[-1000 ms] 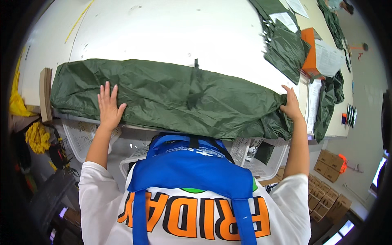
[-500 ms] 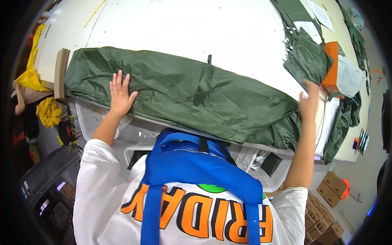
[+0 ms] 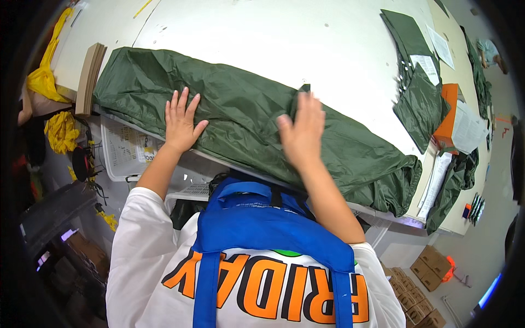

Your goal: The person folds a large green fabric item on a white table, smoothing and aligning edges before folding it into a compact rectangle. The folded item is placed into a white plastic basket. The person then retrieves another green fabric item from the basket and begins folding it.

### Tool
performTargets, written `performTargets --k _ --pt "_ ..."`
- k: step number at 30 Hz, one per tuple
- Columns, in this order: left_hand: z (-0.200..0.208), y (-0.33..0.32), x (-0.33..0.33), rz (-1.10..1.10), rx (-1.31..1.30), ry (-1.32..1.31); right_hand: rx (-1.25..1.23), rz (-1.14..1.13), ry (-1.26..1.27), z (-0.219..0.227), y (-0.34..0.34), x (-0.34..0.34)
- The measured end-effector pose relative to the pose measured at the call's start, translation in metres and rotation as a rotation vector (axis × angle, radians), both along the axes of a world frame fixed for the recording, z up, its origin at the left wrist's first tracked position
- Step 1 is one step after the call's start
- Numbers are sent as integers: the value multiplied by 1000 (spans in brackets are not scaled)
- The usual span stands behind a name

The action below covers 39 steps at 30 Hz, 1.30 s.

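Note:
A long piece of dark green, shiny waterproof-looking fabric (image 3: pixel 240 109) lies folded along the near edge of the white table. My left hand (image 3: pixel 182 121) rests flat on its left half, fingers spread. Over the middle of the fabric is my right hand (image 3: pixel 304 130), slightly blurred, with fingers stretched out and holding nothing. A short dark strap end (image 3: pixel 304 87) shows just behind the right fingertips. At the fabric's right end the cloth bunches into loose folds and hangs at the table edge.
A stack of brown cardboard strips (image 3: pixel 90 79) stands at the fabric's left end. To the right are folded green pieces (image 3: pixel 418 101), an orange box (image 3: pixel 448 116) and papers. White plastic baskets (image 3: pixel 123 153) sit under the table edge. Cartons (image 3: pixel 429 268) stand on the floor at right.
My right hand has moved left from the fabric's right end to its middle. The left hand has slid slightly right along the cloth. The whole view has shifted a little.

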<state>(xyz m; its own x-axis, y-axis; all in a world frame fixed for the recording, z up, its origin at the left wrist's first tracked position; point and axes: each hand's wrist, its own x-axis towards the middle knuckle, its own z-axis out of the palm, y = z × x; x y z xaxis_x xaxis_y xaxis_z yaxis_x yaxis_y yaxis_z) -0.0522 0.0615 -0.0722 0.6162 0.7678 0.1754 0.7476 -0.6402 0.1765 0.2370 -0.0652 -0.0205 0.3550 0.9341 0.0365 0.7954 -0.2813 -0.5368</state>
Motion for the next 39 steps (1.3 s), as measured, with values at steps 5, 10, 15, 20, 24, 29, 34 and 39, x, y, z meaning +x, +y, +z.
performTargets --k 5,10,15,20,24,29,34,39 --pt "-1 0 -2 -25 14 1 -108 61 51 -32 50 76" --pt "0 -1 -4 -14 5 -41 -348 112 178 -29 70 77" --pt "0 -2 -2 20 6 -86 -318 56 -54 -32 79 60" --pt "-5 -8 -8 65 -18 -108 -229 48 -185 -19 28 -33" --pt "1 -8 -24 -8 -80 -234 -211 84 -372 -52 9 -53" --pt "-12 27 -90 985 -53 -833 -216 58 -53 -8 -11 -65" --pt "8 75 -151 1219 -819 -1301 -279 185 -181 -16 -63 -80" --pt "33 109 -161 867 -878 -1816 -207 128 -187 -20 -61 -88"
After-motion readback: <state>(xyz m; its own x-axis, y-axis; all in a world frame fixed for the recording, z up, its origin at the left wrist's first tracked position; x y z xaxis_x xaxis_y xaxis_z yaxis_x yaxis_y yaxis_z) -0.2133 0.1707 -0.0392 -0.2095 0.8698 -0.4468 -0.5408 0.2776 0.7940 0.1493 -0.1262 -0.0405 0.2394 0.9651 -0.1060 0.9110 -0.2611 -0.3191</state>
